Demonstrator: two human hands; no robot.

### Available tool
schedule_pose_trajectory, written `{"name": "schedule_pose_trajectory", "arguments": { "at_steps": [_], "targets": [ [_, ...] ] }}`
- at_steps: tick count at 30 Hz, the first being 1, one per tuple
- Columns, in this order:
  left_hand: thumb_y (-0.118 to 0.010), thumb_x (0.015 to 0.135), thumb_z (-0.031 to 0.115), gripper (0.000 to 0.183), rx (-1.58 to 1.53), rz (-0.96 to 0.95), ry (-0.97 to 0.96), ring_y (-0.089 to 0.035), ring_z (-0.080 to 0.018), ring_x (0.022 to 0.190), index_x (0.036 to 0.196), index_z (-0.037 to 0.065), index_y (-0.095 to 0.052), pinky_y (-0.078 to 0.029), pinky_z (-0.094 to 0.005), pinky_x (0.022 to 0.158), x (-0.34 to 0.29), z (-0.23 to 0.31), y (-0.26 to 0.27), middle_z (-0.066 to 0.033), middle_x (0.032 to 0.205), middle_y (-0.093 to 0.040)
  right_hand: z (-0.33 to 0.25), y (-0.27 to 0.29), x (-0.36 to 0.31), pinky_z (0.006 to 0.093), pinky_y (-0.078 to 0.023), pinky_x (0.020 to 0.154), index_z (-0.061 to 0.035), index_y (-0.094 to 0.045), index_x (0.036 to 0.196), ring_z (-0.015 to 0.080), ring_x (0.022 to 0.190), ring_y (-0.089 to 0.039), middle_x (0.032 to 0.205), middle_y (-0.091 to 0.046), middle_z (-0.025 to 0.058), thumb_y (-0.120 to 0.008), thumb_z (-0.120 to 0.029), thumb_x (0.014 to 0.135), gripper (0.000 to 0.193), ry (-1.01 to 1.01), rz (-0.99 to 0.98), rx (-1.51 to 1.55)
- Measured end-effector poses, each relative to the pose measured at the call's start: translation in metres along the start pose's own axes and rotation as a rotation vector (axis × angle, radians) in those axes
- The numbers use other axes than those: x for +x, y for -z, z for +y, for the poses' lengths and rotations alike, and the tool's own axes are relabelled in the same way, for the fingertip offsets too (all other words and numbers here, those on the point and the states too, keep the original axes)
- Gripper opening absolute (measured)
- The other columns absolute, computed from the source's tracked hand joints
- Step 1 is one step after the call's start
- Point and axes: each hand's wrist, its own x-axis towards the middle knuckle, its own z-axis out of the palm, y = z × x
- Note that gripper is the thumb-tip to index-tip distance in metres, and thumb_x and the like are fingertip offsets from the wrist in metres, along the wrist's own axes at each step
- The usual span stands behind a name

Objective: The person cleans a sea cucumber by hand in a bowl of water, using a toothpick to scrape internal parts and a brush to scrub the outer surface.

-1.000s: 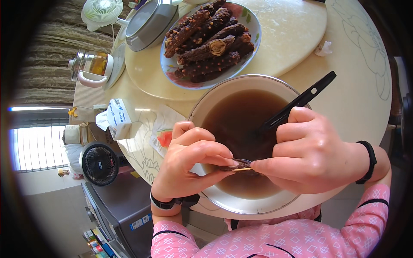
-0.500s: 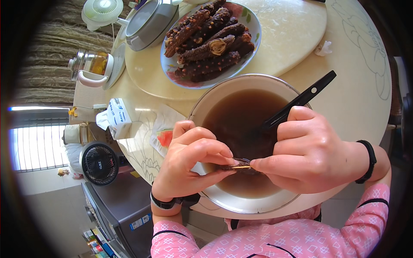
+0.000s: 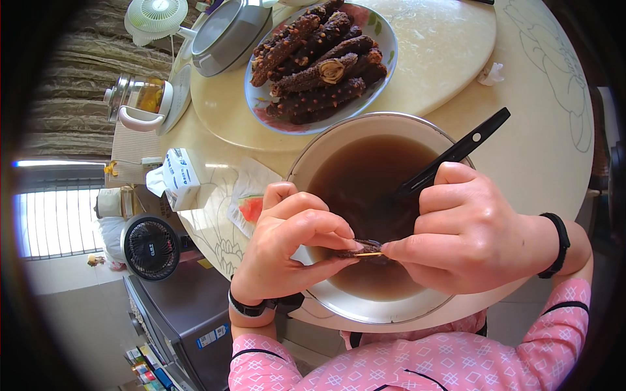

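Over the basin of brown liquid, my left hand (image 3: 287,244) pinches a small dark brown piece of sea cucumber (image 3: 369,247) between thumb and fingers. My right hand (image 3: 463,234) meets it from the other side, its thumb and curled fingers closed on the end of a thin pale toothpick (image 3: 369,254) that lies along the piece. Fingertips hide much of both. Beneath them stands the wide cream basin (image 3: 326,306), with a black-handled tool (image 3: 479,133) leaning over its right rim, its lower end under the liquid. Beyond it, a floral plate (image 3: 385,81) bears several dark, knobbly sea cucumbers (image 3: 306,49).
A crumpled tissue (image 3: 490,73) lies far right on the round table. On the left are a tissue pack (image 3: 180,177), a plastic bag with something red (image 3: 250,208), a glass teapot (image 3: 145,98) and a grey pan (image 3: 225,36). A black fan (image 3: 151,247) stands beyond the table edge.
Very little differs. My right hand has shifted slightly to the right, and a touch more of the dark piece shows between my fingertips.
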Motion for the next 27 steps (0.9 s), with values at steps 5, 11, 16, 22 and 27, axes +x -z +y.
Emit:
{"name": "schedule_pose_trajectory", "arguments": {
  "at_steps": [5, 11, 16, 22, 27],
  "targets": [
    [-0.094, 0.061, 0.014, 0.037, -0.004, 0.0, -0.005, -0.057, -0.0143, 0.08, 0.088, 0.014, -0.068, -0.035, -0.0346, 0.088, 0.0009, -0.0006, -0.0002, 0.0072, 0.08, -0.078, 0.0013, -0.0022, -0.002, 0.0332, -0.031, 0.057, -0.0095, -0.078, 0.085, 0.0135, 0.054, -0.046, 0.057, -0.046, -0.0054, -0.08, -0.006, 0.07, 0.016, 0.011, -0.017, -0.032],
    [-0.09, 0.068, 0.012, 0.034, -0.023, -0.014, -0.002, -0.061, -0.014, 0.085, 0.096, 0.016, -0.071, -0.034, -0.0353, 0.089, -0.0026, 0.0003, 0.0021, 0.0106, 0.081, -0.075, 0.0007, -0.0039, -0.002, 0.0333, -0.03, 0.058, -0.0094, -0.078, 0.083, 0.0133, 0.053, -0.045, 0.057, -0.047, -0.0058, -0.08, -0.006, 0.07, 0.014, 0.021, -0.005, -0.029],
    [-0.094, 0.06, 0.012, 0.038, -0.008, 0.0, -0.018, -0.058, -0.0147, 0.081, 0.088, 0.014, -0.068, -0.035, -0.0351, 0.09, 0.0006, -0.0014, -0.0002, 0.0075, 0.08, -0.078, -0.0002, -0.0002, -0.0008, 0.0334, -0.029, 0.058, -0.0091, -0.077, 0.083, 0.0129, 0.054, -0.046, 0.057, -0.048, -0.0061, -0.08, -0.006, 0.07, 0.013, 0.0, -0.027, -0.021],
    [-0.093, 0.061, 0.012, 0.037, 0.004, -0.01, -0.005, -0.058, -0.0143, 0.081, 0.088, 0.015, -0.068, -0.035, -0.0351, 0.091, 0.0006, 0.0002, 0.0016, 0.008, 0.08, -0.078, 0.0014, -0.002, -0.0013, 0.0332, -0.03, 0.059, -0.0091, -0.077, 0.083, 0.0125, 0.054, -0.046, 0.057, -0.049, -0.0066, -0.08, -0.006, 0.07, 0.014, 0.007, -0.023, -0.021],
    [-0.093, 0.062, 0.012, 0.037, 0.005, -0.002, -0.003, -0.058, -0.0142, 0.081, 0.088, 0.015, -0.068, -0.035, -0.0349, 0.091, 0.0004, -0.0004, 0.0002, 0.0082, 0.08, -0.078, 0.002, -0.0028, -0.0021, 0.0338, -0.03, 0.059, -0.0096, -0.078, 0.084, 0.0132, 0.054, -0.046, 0.057, -0.049, -0.0068, -0.08, -0.005, 0.07, 0.015, 0.024, -0.029, -0.034]
  ]
}}
